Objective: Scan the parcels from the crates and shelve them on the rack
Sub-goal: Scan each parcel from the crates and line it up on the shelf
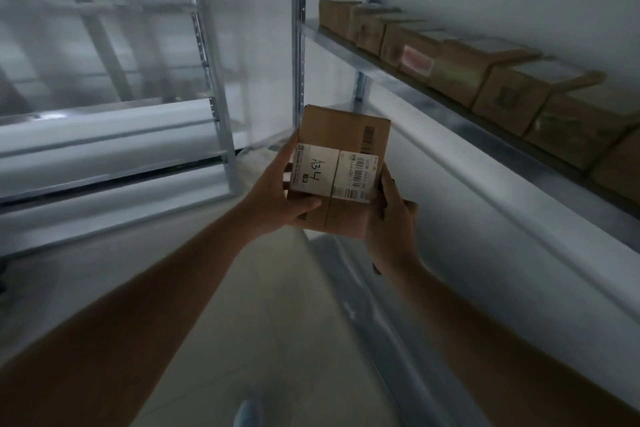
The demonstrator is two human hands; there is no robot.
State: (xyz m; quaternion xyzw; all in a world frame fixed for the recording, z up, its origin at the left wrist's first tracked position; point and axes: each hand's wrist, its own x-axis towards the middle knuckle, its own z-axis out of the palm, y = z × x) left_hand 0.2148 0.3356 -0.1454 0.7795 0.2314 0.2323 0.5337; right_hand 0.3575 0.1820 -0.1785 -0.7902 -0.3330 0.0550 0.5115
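Observation:
A small brown cardboard parcel [341, 135] is held up in mid-air in front of me, at the centre of the view. A white shipping label with barcodes and the handwritten mark "A34" covers its near half. My left hand [277, 198] grips the parcel's left side, thumb across the lower face. My right hand [393, 218] clasps its right lower corner. The metal rack [391, 76] runs along the right, and its shelf carries a row of several brown parcels [464, 76].
A second metal rack [207, 55] stands at the left with pale shelves. A lower rack shelf [502, 204] stretches along the right wall under the parcel row. Pale floor lies below, with the tip of a blue shoe [247, 411] at the bottom edge.

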